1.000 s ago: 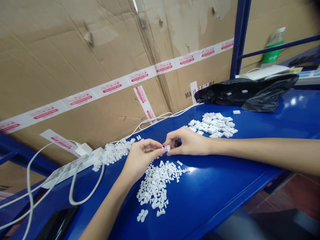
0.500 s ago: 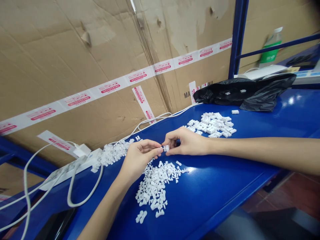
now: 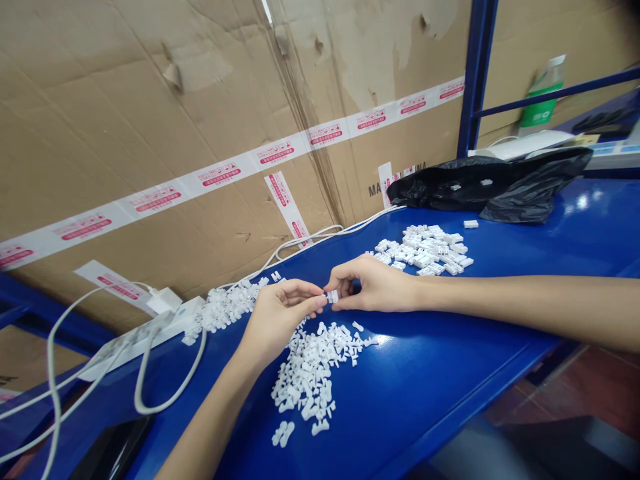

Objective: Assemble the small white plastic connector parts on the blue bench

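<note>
White rectangular plastic block (image 3: 333, 297) is held up before a broad brown cardboard panel (image 3: 150, 100) and above a glossy blue tabletop (image 3: 425, 380). Across the back right of the tabletop lies a crumpled black plastic bag (image 3: 527, 193). Below the held block spreads a pile of white bone-shaped plastic pieces (image 3: 310, 363), and farther back sits a heap of white rectangular plastic blocks (image 3: 425, 251). The right hand (image 3: 370, 287) pinches the held block between thumb and fingers; the left hand (image 3: 277, 317) pinches at its left end, the exact contact too small to tell.
</note>
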Demonstrator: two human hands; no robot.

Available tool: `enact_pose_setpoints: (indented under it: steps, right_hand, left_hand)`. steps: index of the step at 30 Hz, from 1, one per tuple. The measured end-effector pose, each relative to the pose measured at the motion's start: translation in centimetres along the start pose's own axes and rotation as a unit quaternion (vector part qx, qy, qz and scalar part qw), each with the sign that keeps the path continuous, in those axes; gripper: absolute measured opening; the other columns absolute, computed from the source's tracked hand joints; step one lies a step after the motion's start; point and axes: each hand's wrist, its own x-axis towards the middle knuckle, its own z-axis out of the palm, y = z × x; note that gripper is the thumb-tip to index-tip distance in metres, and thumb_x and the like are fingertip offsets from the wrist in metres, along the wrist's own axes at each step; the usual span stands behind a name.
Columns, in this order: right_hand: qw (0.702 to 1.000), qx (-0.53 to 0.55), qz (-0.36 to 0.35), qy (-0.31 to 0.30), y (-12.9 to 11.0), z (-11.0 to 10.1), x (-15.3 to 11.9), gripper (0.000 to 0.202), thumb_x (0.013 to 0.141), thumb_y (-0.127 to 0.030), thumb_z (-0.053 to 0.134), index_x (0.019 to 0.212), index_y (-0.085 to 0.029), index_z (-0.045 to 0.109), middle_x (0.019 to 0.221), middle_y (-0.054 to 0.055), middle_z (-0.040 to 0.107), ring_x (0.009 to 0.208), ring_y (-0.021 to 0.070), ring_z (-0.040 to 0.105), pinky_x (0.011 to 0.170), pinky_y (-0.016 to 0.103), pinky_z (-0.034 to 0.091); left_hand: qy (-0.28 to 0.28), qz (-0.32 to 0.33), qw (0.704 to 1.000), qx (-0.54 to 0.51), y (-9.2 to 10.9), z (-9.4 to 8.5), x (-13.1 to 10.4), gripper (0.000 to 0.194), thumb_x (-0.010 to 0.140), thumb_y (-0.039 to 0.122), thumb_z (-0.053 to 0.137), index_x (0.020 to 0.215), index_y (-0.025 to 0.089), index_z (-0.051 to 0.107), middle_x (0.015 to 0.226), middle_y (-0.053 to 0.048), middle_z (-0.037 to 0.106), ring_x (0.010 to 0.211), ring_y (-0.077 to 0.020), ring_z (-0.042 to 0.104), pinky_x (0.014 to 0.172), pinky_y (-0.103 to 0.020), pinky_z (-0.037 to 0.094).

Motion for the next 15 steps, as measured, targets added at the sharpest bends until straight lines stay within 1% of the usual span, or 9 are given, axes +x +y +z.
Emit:
enact_pose_setpoints:
  steps: [4,10,15]
  right_hand:
    - [1.0,-0.003,0.0,0.0,0.01,0.01,0.05,0.012,0.078,-0.017,0.078,0.088,-0.014,0.071,0.07,-0.001,0.068,0.064,0.0113,0.063,0.061,0.022,0.049]
    - [1.0,-0.009,-0.005,-0.002,-0.03,0.03,0.05,0.011,0.079,-0.017,0.077,0.088,-0.014,0.071,0.073,0.0,0.069,0.065,0.0117,0.064,0.062,0.023,0.049]
    - [1.0,-0.017,-0.004,0.003,-0.06,0.02,0.05,0.012,0.079,-0.017,0.078,0.088,-0.013,0.071,0.071,-0.001,0.068,0.064,0.0115,0.063,0.061,0.023,0.049]
  left_hand:
    - [-0.007,0.002,1.0,0.003,0.03,0.1,-0.08,0.02,0.069,0.029,0.086,0.08,0.015,0.076,0.072,-0.006,0.077,0.065,-0.0158,0.07,0.064,-0.025,0.055]
    - [-0.002,0.001,1.0,0.003,-0.04,0.25,-0.14,0.02,0.069,0.029,0.086,0.079,0.015,0.076,0.072,-0.005,0.076,0.065,-0.0151,0.069,0.064,-0.025,0.055]
    - [-0.005,0.006,1.0,0.009,-0.05,0.21,-0.13,0.019,0.07,0.028,0.084,0.081,0.015,0.075,0.07,-0.005,0.075,0.065,-0.0149,0.068,0.063,-0.024,0.054]
